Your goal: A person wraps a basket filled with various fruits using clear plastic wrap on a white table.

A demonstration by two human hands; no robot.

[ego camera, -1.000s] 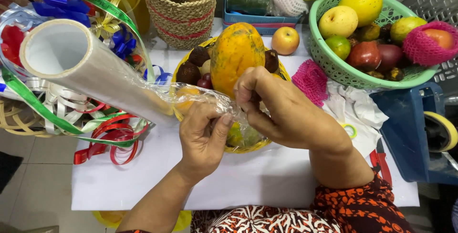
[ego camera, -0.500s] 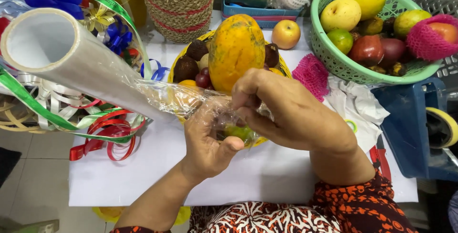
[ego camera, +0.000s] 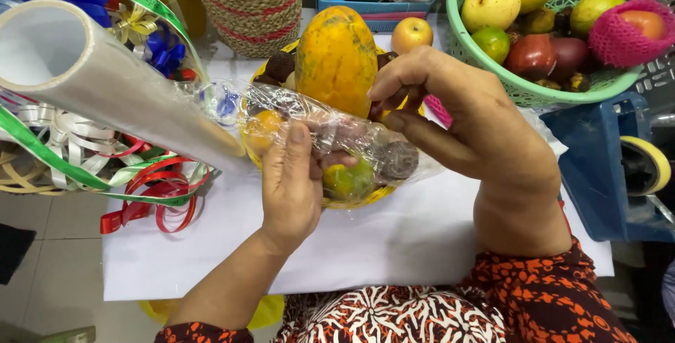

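Head view: the left hand [ego camera: 292, 188] grips the loose end of the clear wrap film [ego camera: 330, 132], thumb pressed on top. The right hand [ego camera: 457, 132] pinches the same film from the far side. The film's roll [ego camera: 98, 83] stretches away to the left, over the yellow fruit tray [ego camera: 351, 202] holding a papaya [ego camera: 336, 58].

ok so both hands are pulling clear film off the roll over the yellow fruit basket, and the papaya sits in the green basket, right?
Not quite. The head view shows the papaya in the yellow fruit basket, not the green basket. The rest holds: the left hand and right hand pull clear film off the roll over that basket.
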